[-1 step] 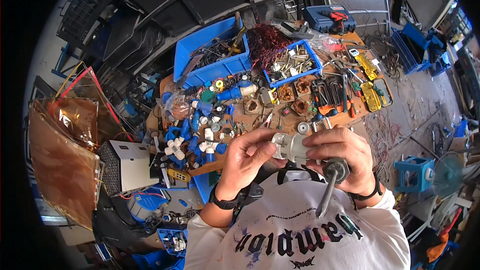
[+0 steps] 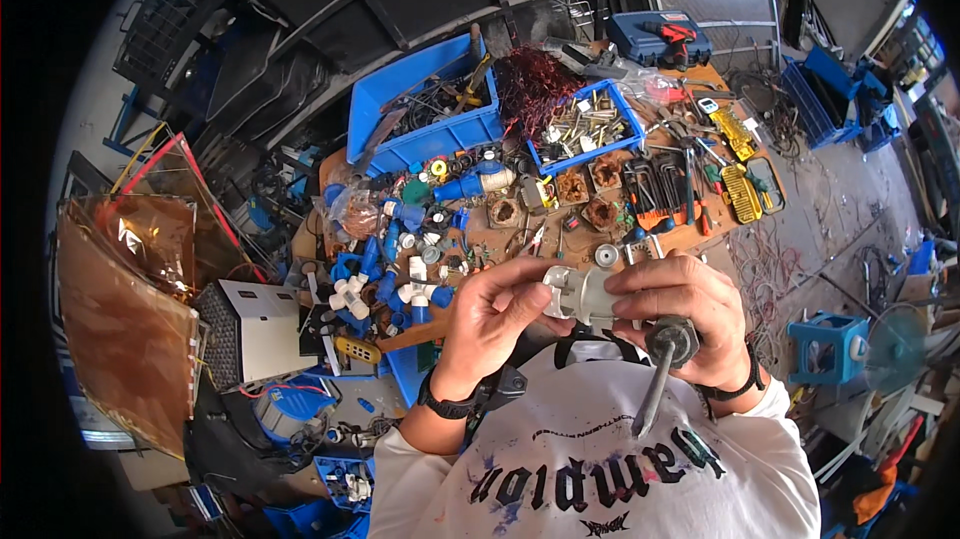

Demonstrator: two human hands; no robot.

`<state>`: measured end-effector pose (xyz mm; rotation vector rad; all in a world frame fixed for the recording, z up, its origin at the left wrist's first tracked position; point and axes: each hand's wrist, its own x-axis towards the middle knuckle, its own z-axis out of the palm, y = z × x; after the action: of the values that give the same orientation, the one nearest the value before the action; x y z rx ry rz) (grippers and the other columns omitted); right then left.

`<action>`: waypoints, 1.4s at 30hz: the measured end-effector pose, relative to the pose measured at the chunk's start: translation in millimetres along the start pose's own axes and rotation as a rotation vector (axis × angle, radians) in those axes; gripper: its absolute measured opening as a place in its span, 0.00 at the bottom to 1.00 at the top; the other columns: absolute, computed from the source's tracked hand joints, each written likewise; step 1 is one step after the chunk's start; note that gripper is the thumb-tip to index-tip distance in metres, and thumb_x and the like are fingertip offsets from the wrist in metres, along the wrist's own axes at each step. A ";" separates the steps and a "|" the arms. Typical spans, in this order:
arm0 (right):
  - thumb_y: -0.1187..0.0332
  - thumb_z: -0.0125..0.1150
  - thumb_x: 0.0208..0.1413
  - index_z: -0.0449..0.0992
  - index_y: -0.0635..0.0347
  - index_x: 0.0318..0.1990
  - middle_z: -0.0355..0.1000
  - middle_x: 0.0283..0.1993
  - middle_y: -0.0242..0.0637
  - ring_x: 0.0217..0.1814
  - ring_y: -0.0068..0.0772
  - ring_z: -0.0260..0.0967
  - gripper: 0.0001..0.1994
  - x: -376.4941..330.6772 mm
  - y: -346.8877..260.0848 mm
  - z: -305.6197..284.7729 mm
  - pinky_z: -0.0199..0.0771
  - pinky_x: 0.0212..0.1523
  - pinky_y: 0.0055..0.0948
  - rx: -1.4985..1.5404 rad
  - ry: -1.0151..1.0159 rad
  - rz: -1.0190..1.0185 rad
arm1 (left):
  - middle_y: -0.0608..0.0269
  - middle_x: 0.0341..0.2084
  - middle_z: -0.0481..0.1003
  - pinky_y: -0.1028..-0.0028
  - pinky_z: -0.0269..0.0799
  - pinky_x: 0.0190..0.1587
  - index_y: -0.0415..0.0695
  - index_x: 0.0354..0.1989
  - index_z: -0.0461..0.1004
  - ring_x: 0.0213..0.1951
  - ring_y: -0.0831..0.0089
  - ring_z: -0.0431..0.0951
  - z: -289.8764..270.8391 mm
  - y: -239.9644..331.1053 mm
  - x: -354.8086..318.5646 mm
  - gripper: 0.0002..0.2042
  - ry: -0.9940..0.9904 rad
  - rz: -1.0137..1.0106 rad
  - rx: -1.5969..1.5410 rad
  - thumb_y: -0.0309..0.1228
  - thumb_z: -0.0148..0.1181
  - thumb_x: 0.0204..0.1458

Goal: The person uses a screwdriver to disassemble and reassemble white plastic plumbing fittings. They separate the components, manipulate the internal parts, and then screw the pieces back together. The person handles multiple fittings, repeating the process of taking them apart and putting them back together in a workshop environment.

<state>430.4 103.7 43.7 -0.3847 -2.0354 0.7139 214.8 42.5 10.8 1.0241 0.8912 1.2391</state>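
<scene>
A pale, whitish plastic cylinder (image 2: 592,297), like a plug or socket housing with a cut-out open end, is held up between both hands in front of my chest. My left hand (image 2: 505,311) pinches its left end between thumb and fingers. Wrapped over its right end are the fingers of my right hand (image 2: 690,304). Below those fingers a dark grey hexagonal nut (image 2: 672,341) also sits against my right hand, and a grey cable or rod (image 2: 655,394) slants down from it. Whether the nut joins the cylinder is hidden by my fingers.
Beyond my hands, a wooden workbench (image 2: 470,307) carries blue and white pipe-like connectors (image 2: 418,291), a blue bin of tools (image 2: 430,144), a blue tray of metal parts (image 2: 588,127), hex keys (image 2: 660,184) and yellow tool cases (image 2: 742,192). A blue stool (image 2: 828,349) stands right.
</scene>
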 end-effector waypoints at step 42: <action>0.68 0.69 0.39 0.77 0.54 0.38 0.75 0.47 0.39 0.38 0.36 0.73 0.15 -11.1 9.3 15.7 0.74 0.32 0.28 -0.056 0.043 -0.168 | 0.55 0.47 0.73 0.72 0.81 0.39 0.33 0.55 0.66 0.43 0.71 0.76 -5.7 2.7 -4.3 0.17 -0.067 0.104 0.061 0.29 0.49 0.61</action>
<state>422.9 99.9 24.2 -0.2549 -2.0227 0.5424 208.0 39.0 11.6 1.1666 0.8366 1.2632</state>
